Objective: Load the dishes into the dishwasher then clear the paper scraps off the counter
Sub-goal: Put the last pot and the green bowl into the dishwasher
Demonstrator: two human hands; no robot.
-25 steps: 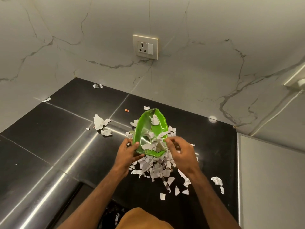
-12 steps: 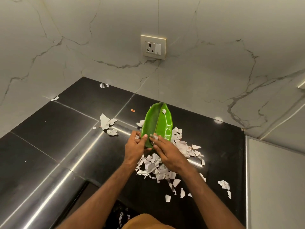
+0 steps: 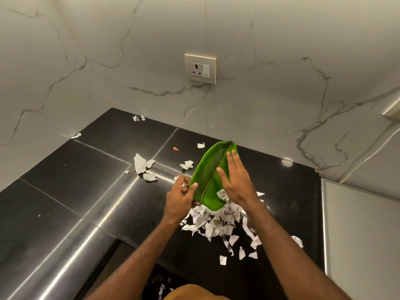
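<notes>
Head view, frame centre: left hand [image 3: 180,197] pinches green tray [image 3: 208,172] edge; right hand [image 3: 237,180], fingers straight, presses inside; scraps [image 3: 213,224] below.

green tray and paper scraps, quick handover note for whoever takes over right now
Left hand grips the near edge of the green tray, held tilted on its side. Right hand open, flat against the tray's inside. Main scrap pile lies on the counter under the tray's near end; stray scraps sit further left. Dishwasher not in view. Done: most scraps heaped together. Left: gather every scrap off the counter.
</notes>
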